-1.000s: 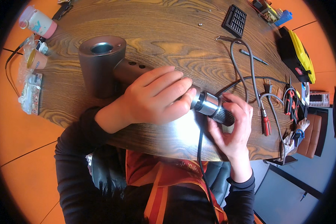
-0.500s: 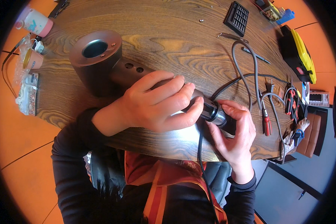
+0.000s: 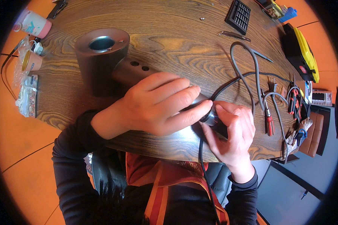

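A dark grey hair dryer (image 3: 101, 71) with a ring-shaped head lies slanted over the wooden table (image 3: 191, 45). Its handle has two small round holes near the head. My left hand (image 3: 157, 103) is wrapped over the handle from above, fingers pointing right. At the handle's lower end, my right hand (image 3: 233, 137) grips a dark cylindrical end sleeve (image 3: 221, 129) between thumb and fingers. A shiny band shows at the joint between the two hands; most of the joint is hidden by fingers. A black cord (image 3: 201, 157) hangs down over the table edge below it.
To the right lie a red-handled screwdriver (image 3: 269, 123), looped grey cable (image 3: 257, 71), pliers (image 3: 292, 101), and tweezers (image 3: 234, 35). A black bit case (image 3: 238, 17) lies farther back, a yellow-black toolbox (image 3: 302, 54) at the right edge. Cups (image 3: 36, 24) stand at far left.
The dryer's head has shifted slightly right and its handle has slid toward my right hand. The gap between handle and end sleeve has narrowed, with less of the inner part showing.
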Demonstrator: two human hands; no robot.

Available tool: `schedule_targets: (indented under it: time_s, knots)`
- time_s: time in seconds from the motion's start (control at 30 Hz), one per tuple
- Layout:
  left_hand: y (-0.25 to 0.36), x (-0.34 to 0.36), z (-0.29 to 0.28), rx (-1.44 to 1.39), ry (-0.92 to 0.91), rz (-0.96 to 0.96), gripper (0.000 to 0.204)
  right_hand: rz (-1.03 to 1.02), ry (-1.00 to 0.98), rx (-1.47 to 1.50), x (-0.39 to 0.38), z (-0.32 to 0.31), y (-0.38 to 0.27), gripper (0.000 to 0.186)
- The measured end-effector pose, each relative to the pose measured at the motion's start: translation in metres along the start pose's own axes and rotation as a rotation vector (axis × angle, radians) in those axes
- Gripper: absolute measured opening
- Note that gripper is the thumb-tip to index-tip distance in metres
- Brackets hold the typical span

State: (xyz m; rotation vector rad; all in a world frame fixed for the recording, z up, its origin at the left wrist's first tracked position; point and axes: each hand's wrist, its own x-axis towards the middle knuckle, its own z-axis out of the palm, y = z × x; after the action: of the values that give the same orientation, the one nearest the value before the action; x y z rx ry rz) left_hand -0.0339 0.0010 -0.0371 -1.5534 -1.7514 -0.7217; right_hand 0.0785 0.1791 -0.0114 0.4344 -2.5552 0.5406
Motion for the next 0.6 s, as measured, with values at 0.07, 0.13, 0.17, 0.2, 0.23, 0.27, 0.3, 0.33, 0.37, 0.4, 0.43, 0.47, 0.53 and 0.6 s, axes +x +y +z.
schedule_targets:
  time_s: [0.07,0.13,0.17,0.2,0.23,0.27,0.3,0.33,0.37,0.4,0.43,0.47,0.53,0.6]
  knots:
    - [-0.001,0.002,0.001,-0.047,0.007,-0.063,0.024,-0.026,0.015,-0.026,0.001,0.0,0.0,0.038]
    - [-0.002,0.003,0.002,-0.1,0.012,-0.09,0.022,-0.063,0.006,-0.038,0.002,0.001,0.001,0.041]
    - [-0.001,0.004,0.002,-0.12,0.018,-0.093,0.021,-0.078,0.002,-0.037,0.003,0.001,0.002,0.043]
    - [-0.001,0.005,0.002,-0.131,0.019,-0.096,0.021,-0.12,0.009,-0.074,0.003,0.001,0.002,0.043]
    - [-0.001,0.006,0.002,-0.142,0.02,-0.097,0.02,-0.159,0.023,-0.104,0.004,0.001,0.003,0.043]
    - [0.0,0.007,0.003,-0.155,0.029,-0.099,0.02,-0.198,0.035,-0.133,0.005,0.001,0.003,0.043]
    - [0.002,0.007,0.003,-0.168,0.039,-0.102,0.02,-0.225,0.023,-0.153,0.006,0.001,0.003,0.043]
    - [0.003,0.008,0.003,-0.179,0.046,-0.102,0.02,-0.25,0.012,-0.174,0.007,-0.001,0.003,0.044]
    - [0.003,0.008,0.004,-0.17,0.05,-0.114,0.02,-0.284,0.001,-0.195,0.009,-0.002,0.003,0.044]
    - [0.003,0.008,0.004,-0.154,0.051,-0.123,0.02,-0.28,-0.012,-0.186,0.011,-0.004,0.004,0.044]
    - [0.003,0.008,0.004,-0.136,0.05,-0.133,0.02,-0.28,-0.023,-0.177,0.013,-0.005,0.006,0.045]
    - [0.002,0.009,0.004,-0.139,0.054,-0.141,0.02,-0.278,-0.036,-0.173,0.015,-0.006,0.008,0.045]
    - [0.0,0.009,0.007,-0.138,0.06,-0.161,0.021,-0.229,-0.039,-0.11,0.018,-0.005,0.011,0.045]
    - [-0.001,0.007,0.005,-0.127,-0.052,-0.176,0.036,-0.169,-0.032,-0.109,0.019,-0.002,0.015,0.035]
